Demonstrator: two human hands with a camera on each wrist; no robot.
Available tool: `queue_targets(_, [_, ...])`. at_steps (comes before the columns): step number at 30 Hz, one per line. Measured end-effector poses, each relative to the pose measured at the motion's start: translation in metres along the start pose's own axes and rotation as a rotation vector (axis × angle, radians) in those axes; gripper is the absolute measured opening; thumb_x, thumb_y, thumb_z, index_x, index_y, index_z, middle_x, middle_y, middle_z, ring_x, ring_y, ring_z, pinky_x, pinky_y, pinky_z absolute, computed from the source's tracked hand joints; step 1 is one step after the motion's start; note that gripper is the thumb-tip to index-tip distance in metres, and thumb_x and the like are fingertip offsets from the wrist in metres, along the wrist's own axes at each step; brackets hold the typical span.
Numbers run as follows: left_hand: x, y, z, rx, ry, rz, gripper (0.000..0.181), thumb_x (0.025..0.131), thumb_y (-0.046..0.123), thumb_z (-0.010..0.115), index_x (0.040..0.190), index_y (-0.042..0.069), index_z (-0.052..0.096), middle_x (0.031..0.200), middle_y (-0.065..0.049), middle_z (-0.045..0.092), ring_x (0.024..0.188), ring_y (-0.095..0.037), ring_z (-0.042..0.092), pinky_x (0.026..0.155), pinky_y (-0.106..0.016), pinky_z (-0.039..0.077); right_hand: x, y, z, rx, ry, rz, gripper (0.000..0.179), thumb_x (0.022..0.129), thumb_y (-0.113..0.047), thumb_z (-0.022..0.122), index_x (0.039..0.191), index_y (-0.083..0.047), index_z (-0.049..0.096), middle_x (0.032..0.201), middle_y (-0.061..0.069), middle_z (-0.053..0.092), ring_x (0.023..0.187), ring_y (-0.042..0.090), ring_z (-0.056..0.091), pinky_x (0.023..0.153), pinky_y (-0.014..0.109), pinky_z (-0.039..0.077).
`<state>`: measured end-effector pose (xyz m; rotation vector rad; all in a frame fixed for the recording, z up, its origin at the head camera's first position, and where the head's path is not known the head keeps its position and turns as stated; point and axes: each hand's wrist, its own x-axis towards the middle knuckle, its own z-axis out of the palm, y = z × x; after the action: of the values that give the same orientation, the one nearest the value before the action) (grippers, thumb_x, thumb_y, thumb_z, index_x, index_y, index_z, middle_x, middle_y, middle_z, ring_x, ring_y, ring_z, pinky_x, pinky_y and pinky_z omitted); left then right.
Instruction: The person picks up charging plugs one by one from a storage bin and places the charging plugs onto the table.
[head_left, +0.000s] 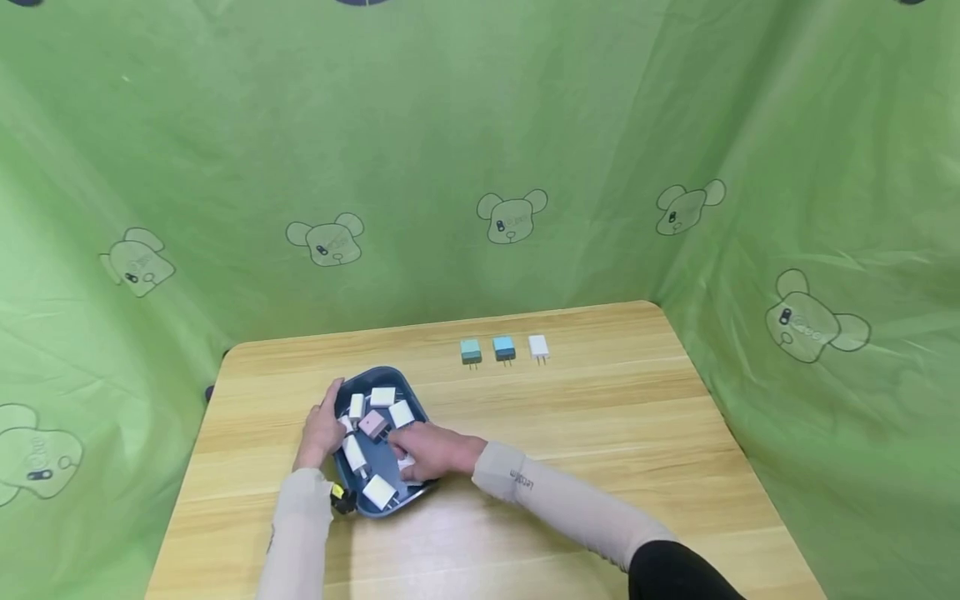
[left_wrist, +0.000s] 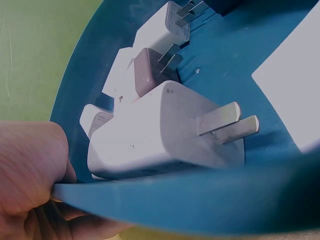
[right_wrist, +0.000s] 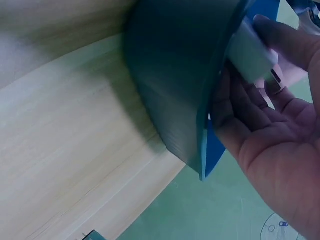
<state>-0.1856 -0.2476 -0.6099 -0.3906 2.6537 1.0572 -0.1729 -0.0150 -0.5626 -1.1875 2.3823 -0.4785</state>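
Note:
A dark blue tray (head_left: 381, 508) holds several white plug chargers (head_left: 380, 492) and a pink charger (head_left: 373, 424), their metal prongs showing. At the tray's left side, my left hand (head_left: 322, 432) grips the rim, with the thumb at its edge; the left wrist view shows this hand (left_wrist: 30, 175) beside a large white charger (left_wrist: 145, 135). Inside the tray's right part is my right hand (head_left: 429, 450). In the right wrist view its thumb and fingers (right_wrist: 280, 40) pinch a white charger (right_wrist: 250, 52) close to the tray wall (right_wrist: 175, 75).
Toward the table's back edge, a green charger (head_left: 470, 350), a blue charger (head_left: 504, 347) and a white charger (head_left: 538, 346) lie in a row, prongs toward me. Green curtains (head_left: 420, 167) with mouse-head drawings surround the wooden table (head_left: 600, 433).

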Motion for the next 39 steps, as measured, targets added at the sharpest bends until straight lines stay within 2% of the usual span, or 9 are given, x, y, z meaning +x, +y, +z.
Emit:
queue_targets(9, [-0.002,0.000,0.000,-0.006,0.004,0.000,0.088,0.091,-0.006,0.049,0.163,0.028,0.013,0.149,-0.039,0.036,0.128,-0.056,0.049,0.106,-0.071,0.041,-0.002,0.013,-0.007,0.095,0.055,0.023,0.033,0.085,-0.025,0.079,0.074,-0.018,0.050,0.067,-0.010,0.045,0.065,0.004,0.046,0.063,0.015,0.039])
queue_targets(13, [-0.001,0.000,0.000,0.004,0.004,0.003,0.087,0.091,-0.006,0.049,0.163,0.027,0.013,0.148,-0.039,0.037,0.127,-0.055,0.049,0.107,-0.071,0.041,-0.005,0.019,-0.008,0.161,0.082,0.046,0.027,0.085,-0.026,0.079,0.084,-0.015,0.055,0.071,-0.009,0.047,0.067,0.004,0.046,0.063,0.016,0.040])
queue_targets(17, [-0.001,0.001,0.000,0.005,0.006,0.000,0.087,0.091,-0.005,0.049,0.163,0.028,0.013,0.148,-0.039,0.037,0.127,-0.054,0.049,0.107,-0.070,0.041,-0.008,0.025,-0.010,0.286,0.115,0.069,0.024,0.086,-0.025,0.079,0.099,-0.012,0.063,0.078,-0.007,0.055,0.070,0.003,0.049,0.064,0.017,0.044])
queue_targets(22, [-0.001,0.000,0.000,-0.004,-0.001,-0.003,0.087,0.091,-0.005,0.049,0.163,0.028,0.012,0.149,-0.038,0.037,0.126,-0.053,0.050,0.106,-0.070,0.042,-0.013,0.036,-0.015,0.438,0.186,0.080,0.013,0.086,-0.024,0.079,0.091,-0.017,0.069,0.081,-0.006,0.064,0.073,0.003,0.056,0.068,0.018,0.051])
queue_targets(26, [0.000,0.000,0.001,-0.006,0.001,0.003,0.088,0.091,-0.006,0.049,0.163,0.028,0.012,0.149,-0.039,0.037,0.127,-0.055,0.049,0.106,-0.071,0.041,-0.019,0.049,-0.020,0.518,0.251,0.135,0.016,0.085,-0.028,0.080,0.089,-0.017,0.069,0.083,-0.005,0.067,0.076,0.007,0.060,0.072,0.021,0.054])
queue_targets(31, [0.000,0.002,0.000,-0.004,0.007,-0.002,0.088,0.090,-0.006,0.049,0.163,0.028,0.013,0.149,-0.038,0.036,0.130,-0.057,0.047,0.107,-0.072,0.039,-0.027,0.067,-0.027,0.672,0.302,0.220,0.022,0.085,-0.029,0.080,0.093,-0.012,0.069,0.087,0.001,0.069,0.077,0.014,0.064,0.076,0.032,0.058])
queue_targets(34, [0.000,0.002,0.000,-0.009,0.002,-0.013,0.089,0.091,-0.006,0.050,0.163,0.029,0.013,0.150,-0.038,0.036,0.130,-0.056,0.048,0.108,-0.071,0.039,-0.032,0.077,-0.031,0.761,0.336,0.265,0.023,0.084,-0.028,0.081,0.093,-0.010,0.069,0.085,0.003,0.071,0.078,0.024,0.067,0.078,0.043,0.060])
queue_targets(36, [-0.001,0.002,0.000,-0.009,0.002,-0.013,0.089,0.090,-0.007,0.050,0.163,0.029,0.013,0.149,-0.038,0.037,0.129,-0.055,0.049,0.107,-0.071,0.040,-0.035,0.082,-0.033,0.797,0.362,0.285,0.023,0.084,-0.027,0.081,0.092,-0.009,0.069,0.084,0.004,0.071,0.081,0.034,0.069,0.081,0.051,0.059])
queue_targets(39, [-0.002,0.001,0.000,-0.003,0.001,-0.005,0.089,0.090,-0.007,0.050,0.163,0.028,0.012,0.149,-0.039,0.036,0.128,-0.056,0.048,0.107,-0.072,0.040,-0.038,0.089,-0.037,0.815,0.403,0.316,0.023,0.083,-0.027,0.082,0.090,-0.009,0.070,0.084,0.004,0.072,0.086,0.041,0.069,0.083,0.056,0.058])
